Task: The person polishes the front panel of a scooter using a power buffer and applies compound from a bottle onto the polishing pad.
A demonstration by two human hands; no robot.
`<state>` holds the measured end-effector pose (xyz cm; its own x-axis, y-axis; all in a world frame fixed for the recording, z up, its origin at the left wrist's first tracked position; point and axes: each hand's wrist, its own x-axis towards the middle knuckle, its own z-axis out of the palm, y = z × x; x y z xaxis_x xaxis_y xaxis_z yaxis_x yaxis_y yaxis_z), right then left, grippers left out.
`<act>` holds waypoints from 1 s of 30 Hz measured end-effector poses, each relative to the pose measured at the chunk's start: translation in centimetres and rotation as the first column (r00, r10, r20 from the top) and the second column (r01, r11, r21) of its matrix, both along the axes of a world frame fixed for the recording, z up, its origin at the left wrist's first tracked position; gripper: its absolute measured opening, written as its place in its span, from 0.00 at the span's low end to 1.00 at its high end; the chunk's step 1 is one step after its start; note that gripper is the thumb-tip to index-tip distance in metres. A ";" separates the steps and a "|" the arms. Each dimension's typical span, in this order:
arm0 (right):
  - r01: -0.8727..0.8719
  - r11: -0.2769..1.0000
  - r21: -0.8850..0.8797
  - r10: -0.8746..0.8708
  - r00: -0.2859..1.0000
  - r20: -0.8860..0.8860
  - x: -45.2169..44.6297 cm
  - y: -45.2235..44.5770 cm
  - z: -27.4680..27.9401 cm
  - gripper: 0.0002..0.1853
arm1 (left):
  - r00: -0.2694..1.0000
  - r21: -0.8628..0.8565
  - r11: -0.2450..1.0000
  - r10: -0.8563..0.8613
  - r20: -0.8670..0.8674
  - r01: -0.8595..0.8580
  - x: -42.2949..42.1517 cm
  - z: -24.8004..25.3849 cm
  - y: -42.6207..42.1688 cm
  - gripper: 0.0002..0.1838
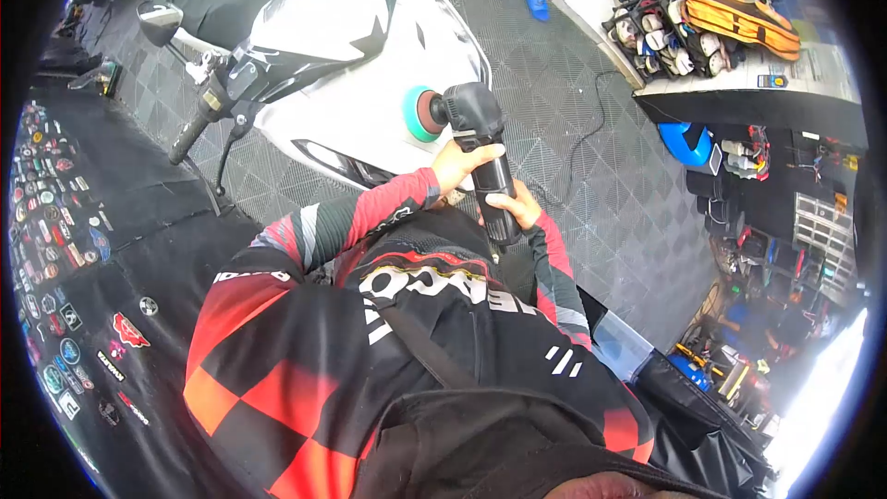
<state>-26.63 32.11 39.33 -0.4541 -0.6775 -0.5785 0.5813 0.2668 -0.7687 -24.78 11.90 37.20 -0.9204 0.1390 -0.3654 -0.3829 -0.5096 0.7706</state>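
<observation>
Bright overall, lit hardest from the lower right, blown to pure white there. Washed out on the white scooter panels (319,115). Fisheye-bent, ringed in black with bluish fringing at the rim. Smeary around the drawer rack (825,240), crisper mid-frame.

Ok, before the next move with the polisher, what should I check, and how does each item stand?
1. Left hand wrapped around the polisher near its head: ok.
2. Right hand on the polisher's rear body: ok.
3. Teal-edged pad turned toward the white scooter panel: ok.
4. Pad seated flat on that panel: cannot tell, contact face hidden.
5. Black cord on the floor away from the pad: ok.
6. Polisher switched off: cannot tell.
</observation>
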 end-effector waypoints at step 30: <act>0.206 0.977 0.052 -0.212 0.965 0.155 2.3 -0.6 2.7 0.32 | 0.967 0.083 0.995 -0.069 0.247 0.049 0.1 3.0 0.9 0.25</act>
<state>-24.37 31.54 42.03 -0.4841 -0.5555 -0.6761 0.7408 0.1510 -0.6545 -24.66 12.82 40.24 -0.7912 0.2264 -0.5681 -0.5887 -0.5337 0.6071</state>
